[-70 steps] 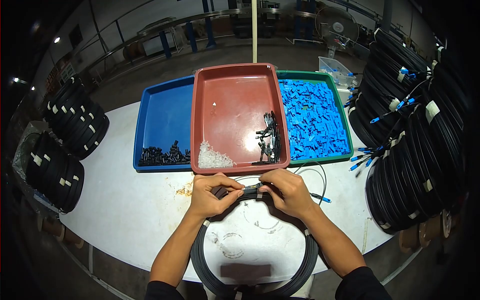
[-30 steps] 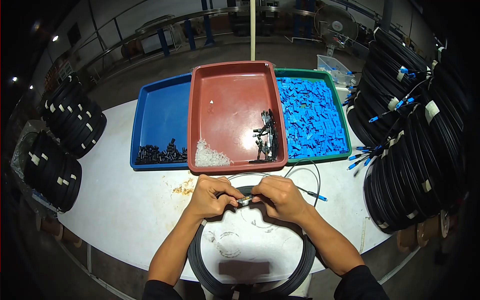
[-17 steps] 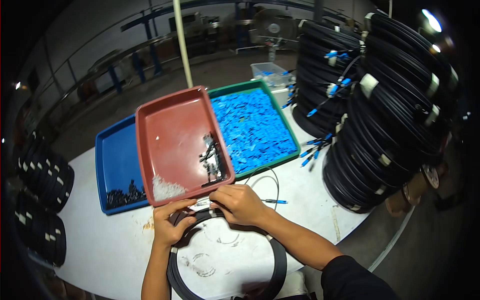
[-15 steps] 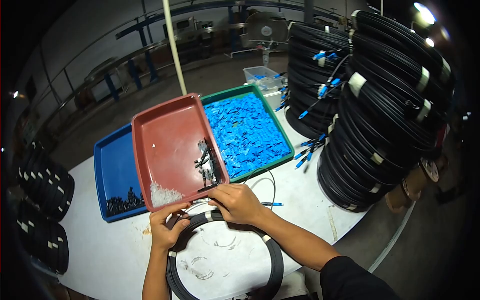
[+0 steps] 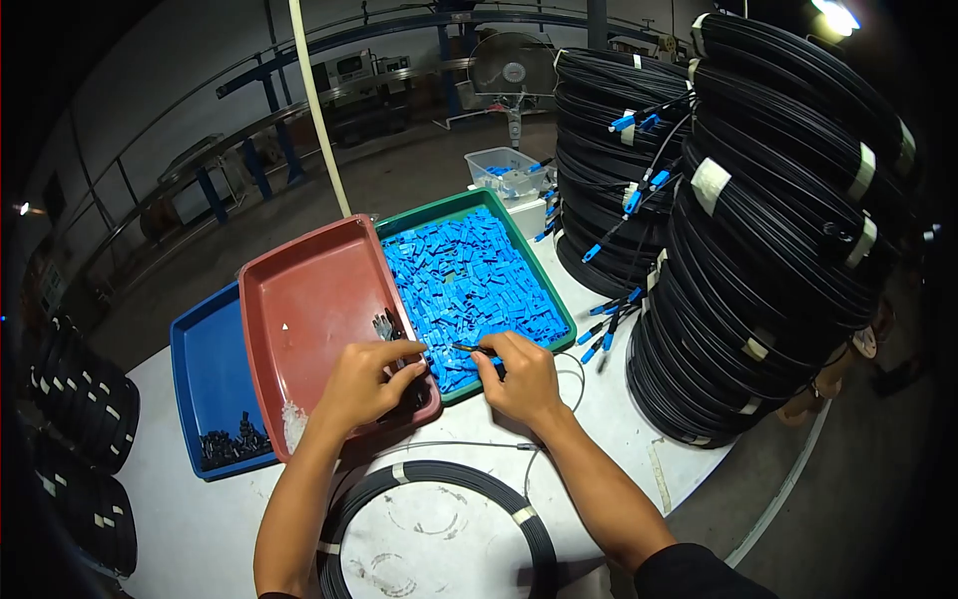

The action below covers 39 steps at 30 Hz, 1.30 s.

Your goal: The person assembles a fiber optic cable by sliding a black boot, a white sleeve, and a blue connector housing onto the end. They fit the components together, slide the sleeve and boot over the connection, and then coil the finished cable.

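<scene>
My right hand is over the front of the green tray, thumb and fingers closed on a slim black connector piece. My left hand hangs above the right side of the red tray, with thumb and index finger nearly together. Whether a small part sits between them is too small to make out. Blue connector caps fill the green tray. In front of my hands, a coil of black cable bound with white tape lies on the table, and its thin loose cable runs behind it.
A blue tray with small black parts stands at left. Clear bits lie in the red tray. Tall stacks of cable coils rise at right, blue-tipped ends sticking out. A clear bin stands behind.
Both hands have left the coil and moved forward over the trays. The right hand now holds a slim black piece. The loose cable now lies on the table behind the coil.
</scene>
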Tool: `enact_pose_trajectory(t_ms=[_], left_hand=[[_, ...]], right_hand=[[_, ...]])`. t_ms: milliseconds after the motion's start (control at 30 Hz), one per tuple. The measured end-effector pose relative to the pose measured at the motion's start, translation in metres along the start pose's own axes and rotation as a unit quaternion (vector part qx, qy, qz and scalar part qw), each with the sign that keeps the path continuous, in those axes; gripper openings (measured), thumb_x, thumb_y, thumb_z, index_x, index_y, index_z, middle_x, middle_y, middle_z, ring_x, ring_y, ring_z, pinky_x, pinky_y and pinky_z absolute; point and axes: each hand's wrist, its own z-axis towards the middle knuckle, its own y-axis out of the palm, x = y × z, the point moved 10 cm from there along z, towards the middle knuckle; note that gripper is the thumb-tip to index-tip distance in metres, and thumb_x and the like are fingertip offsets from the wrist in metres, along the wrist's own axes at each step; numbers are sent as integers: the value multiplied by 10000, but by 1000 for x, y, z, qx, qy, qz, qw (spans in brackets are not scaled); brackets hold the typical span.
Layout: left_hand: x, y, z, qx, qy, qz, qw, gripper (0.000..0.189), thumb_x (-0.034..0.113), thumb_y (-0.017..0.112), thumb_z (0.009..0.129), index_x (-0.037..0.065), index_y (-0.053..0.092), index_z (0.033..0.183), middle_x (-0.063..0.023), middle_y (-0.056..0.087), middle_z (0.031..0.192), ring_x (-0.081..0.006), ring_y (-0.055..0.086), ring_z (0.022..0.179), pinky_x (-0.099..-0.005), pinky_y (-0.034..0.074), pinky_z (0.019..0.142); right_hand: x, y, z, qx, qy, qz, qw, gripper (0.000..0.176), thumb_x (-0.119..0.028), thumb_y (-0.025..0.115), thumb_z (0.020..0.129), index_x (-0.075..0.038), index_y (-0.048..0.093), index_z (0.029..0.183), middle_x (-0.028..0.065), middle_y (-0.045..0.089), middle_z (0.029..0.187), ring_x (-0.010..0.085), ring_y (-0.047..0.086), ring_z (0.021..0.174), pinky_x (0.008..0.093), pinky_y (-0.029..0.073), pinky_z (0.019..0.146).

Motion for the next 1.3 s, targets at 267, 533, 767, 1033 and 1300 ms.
enact_pose_trajectory(t_ms=[267, 533, 767, 1033, 1300], left_hand=[[-7, 55, 66, -46, 176, 205, 962, 323, 22, 738, 666, 126, 786, 969, -56, 739, 862, -263, 632, 939, -406, 468, 839], [-26, 81, 101, -101, 178, 290, 935, 233, 75, 764, 615, 143, 779, 837, -49, 743, 863, -256, 638, 922, -409, 471, 775], [-16, 55, 88, -44, 183, 140, 972, 281, 81, 770, 717, 99, 763, 998, -66, 718, 915, -279, 629, 914, -414, 474, 814], [-9, 3, 29, 43, 90, -28, 995, 316, 60, 717, 832, 71, 724, 1148, -117, 642, 913, -259, 657, 876, -363, 521, 754], [-21, -45, -70, 76, -30, -128, 988, 187, 76, 838, 775, 16, 702, 887, -59, 684, 820, -125, 623, 724, -285, 507, 694]], right_hand=[[-2, 5, -1, -26, -7, -20, 999, 118, -78, 742, 822, -18, 671, 895, 129, 668, 798, 322, 666, 708, 417, 524, 655], [-9, 10, -1, -54, -16, -27, 998, 119, -50, 749, 805, 0, 683, 890, 132, 669, 771, 304, 657, 670, 394, 519, 623], [-10, 11, -2, -51, -17, -22, 998, 101, -61, 739, 819, -16, 680, 886, 125, 663, 767, 304, 652, 668, 400, 516, 624], [-19, 16, -5, -54, -18, 9, 998, 124, -62, 751, 810, -4, 678, 892, 138, 680, 798, 323, 674, 711, 411, 533, 652], [-66, 33, -18, -95, -77, 87, 989, 117, -69, 752, 818, -2, 685, 886, 142, 690, 798, 322, 681, 702, 407, 535, 645]])
